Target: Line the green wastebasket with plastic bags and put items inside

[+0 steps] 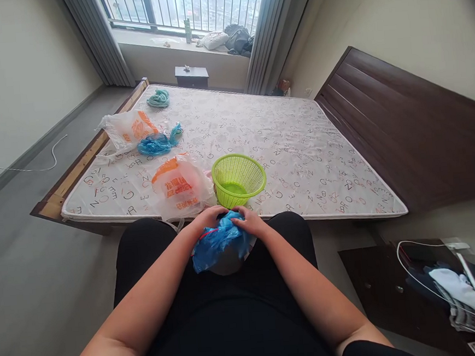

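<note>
A thin blue plastic bag hangs crumpled between my knees, a narrow red strip across its upper left. My left hand grips the far left part of the bag, with its fingertips partly hidden. On the other side, my right hand pinches the bag's upper right, thumb and fingers bent around the film. Just beyond both hands, a lime-green mesh plastic basket stands upright on the mattress with nothing seen inside. Left of the basket lies a white plastic bag with orange print, something pinkish showing through it.
The mattress lies in a wooden bed frame with a dark headboard. At its far left rest another white bag, a blue plastic bundle and a teal coil. A cluttered nightstand stands at right.
</note>
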Tool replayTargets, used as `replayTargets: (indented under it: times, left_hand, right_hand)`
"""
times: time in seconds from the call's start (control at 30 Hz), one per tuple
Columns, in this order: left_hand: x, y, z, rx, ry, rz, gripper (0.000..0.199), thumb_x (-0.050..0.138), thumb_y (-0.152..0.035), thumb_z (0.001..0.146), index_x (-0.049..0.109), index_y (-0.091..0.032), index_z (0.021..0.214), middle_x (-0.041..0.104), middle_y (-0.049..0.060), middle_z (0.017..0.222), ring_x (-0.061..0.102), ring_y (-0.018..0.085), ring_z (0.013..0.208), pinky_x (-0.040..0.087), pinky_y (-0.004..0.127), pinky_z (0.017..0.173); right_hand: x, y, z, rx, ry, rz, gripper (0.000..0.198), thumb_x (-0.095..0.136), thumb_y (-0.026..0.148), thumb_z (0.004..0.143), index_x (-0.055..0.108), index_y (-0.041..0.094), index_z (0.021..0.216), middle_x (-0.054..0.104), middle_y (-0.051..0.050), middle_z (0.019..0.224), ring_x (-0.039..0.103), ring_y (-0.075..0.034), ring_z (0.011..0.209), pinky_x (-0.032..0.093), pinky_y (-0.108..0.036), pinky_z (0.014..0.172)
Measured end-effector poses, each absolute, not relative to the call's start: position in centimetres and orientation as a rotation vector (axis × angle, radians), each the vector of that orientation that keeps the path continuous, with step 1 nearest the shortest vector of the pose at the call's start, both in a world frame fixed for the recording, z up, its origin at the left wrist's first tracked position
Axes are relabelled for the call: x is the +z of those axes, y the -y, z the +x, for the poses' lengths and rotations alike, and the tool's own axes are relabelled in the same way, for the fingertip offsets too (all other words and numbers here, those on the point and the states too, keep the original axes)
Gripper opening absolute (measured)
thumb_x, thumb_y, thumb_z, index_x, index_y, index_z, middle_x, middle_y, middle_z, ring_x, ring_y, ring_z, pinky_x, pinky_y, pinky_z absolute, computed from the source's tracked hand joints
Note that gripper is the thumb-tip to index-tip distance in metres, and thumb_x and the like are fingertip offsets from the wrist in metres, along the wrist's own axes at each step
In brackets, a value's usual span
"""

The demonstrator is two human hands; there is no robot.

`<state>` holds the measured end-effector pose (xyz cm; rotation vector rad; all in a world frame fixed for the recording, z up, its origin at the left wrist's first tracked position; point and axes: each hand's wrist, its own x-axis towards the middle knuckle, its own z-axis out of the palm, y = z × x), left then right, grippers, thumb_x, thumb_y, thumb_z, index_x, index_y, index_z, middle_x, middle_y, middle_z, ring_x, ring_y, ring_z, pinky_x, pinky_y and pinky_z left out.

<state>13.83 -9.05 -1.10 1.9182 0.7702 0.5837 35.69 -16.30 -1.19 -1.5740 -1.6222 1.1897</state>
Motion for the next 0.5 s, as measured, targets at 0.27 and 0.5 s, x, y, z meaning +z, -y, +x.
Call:
replayTargets:
  times: [0.27,0.5]
  left_hand:
    - [-0.1,9.1,13.1,0.674,-0.858,1.628,0.049,0.059,-0.009,0.059,0.068,-0.018,0.107,0.073,0.006,0.107,0.069,0.02,0.095,0.054,0.036,0.092]
    - [-1.1,7.9,13.0,0.676,-0.872,1.18,0.05,0.074,-0.033,0.063,0.066,-0.015,0.108,0.073,0.007,0.091,0.066,0.017,0.072,0.051,0.028,0.066]
  right_hand:
    - [-1.4,16.2,36.0,1.286,1.671,-1.325,0.083,0.092,0.041,0.057,0.06,0.022,0.132,0.06,-0.01,0.137,0.052,-0.031,0.13,0.037,-0.046,0.114]
    - [-1.7,15.9,34.6,1.645,1.564,-1.092,0.053,0.077,0.047,0.078,0.068,0.023,0.125,0.068,-0.007,0.128,0.061,-0.028,0.122,0.042,-0.047,0.111]
